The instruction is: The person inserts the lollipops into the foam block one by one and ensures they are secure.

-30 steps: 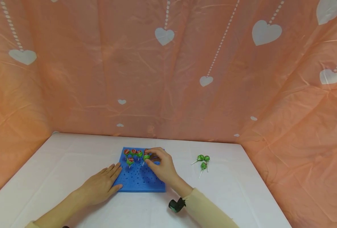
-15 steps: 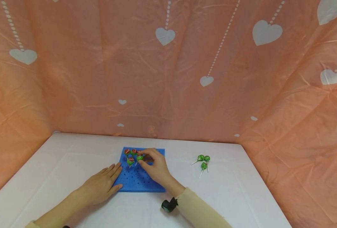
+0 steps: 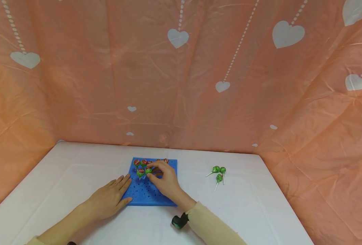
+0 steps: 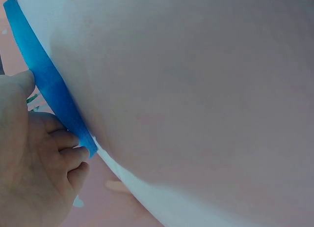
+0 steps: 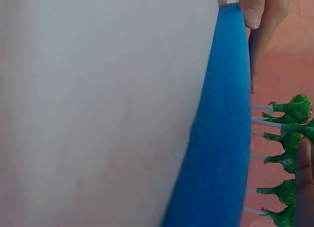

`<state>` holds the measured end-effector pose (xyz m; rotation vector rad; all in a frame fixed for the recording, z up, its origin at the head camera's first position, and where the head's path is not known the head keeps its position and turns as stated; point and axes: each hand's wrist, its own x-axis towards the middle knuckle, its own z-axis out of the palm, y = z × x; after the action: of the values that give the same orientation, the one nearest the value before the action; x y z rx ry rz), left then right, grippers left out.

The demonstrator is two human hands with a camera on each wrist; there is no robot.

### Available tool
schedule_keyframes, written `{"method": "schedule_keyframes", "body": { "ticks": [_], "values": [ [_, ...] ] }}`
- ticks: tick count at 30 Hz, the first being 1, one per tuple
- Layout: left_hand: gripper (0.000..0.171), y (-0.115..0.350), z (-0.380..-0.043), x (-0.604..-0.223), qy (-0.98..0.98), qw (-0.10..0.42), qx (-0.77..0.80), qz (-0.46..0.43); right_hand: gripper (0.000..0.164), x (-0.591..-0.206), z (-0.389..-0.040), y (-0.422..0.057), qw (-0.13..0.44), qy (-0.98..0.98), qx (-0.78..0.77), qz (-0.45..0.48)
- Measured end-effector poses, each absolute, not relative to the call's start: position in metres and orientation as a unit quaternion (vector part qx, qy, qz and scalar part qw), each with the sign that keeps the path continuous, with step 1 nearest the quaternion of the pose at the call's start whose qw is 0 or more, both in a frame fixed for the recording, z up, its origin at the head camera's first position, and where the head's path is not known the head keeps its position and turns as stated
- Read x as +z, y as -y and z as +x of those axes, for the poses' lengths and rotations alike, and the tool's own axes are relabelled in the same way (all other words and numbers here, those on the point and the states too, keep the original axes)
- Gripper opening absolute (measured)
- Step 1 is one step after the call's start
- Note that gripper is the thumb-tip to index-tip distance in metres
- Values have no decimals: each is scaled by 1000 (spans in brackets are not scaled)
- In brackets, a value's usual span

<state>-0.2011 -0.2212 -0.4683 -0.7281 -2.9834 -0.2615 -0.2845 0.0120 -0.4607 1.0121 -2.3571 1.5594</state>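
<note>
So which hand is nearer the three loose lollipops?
Right. The right hand is over the board, left of the loose lollipops; the left hand, farther, touches the board's left edge.

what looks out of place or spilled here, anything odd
Nothing looks spilled or damaged. Three loose lollipops lie on the white table, right of the blue board, apart from the standing lollipops set in it, but that hardly seems odd.

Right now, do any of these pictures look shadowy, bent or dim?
Head view: bright, with a soft shadow beside the left forearm and faint sheen on the orange backdrop; left wrist view: dimmer, darkening toward the upper right; right wrist view: the blue board looks bowed.
</note>
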Motion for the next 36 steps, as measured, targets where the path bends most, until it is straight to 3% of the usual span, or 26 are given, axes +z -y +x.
{"method": "schedule_keyframes", "body": {
  "ticks": [36],
  "values": [
    [67,221,-200,-466,966,33,-88,-240,22,-464,-285,-6,63,820,457,339]
  ]
}}
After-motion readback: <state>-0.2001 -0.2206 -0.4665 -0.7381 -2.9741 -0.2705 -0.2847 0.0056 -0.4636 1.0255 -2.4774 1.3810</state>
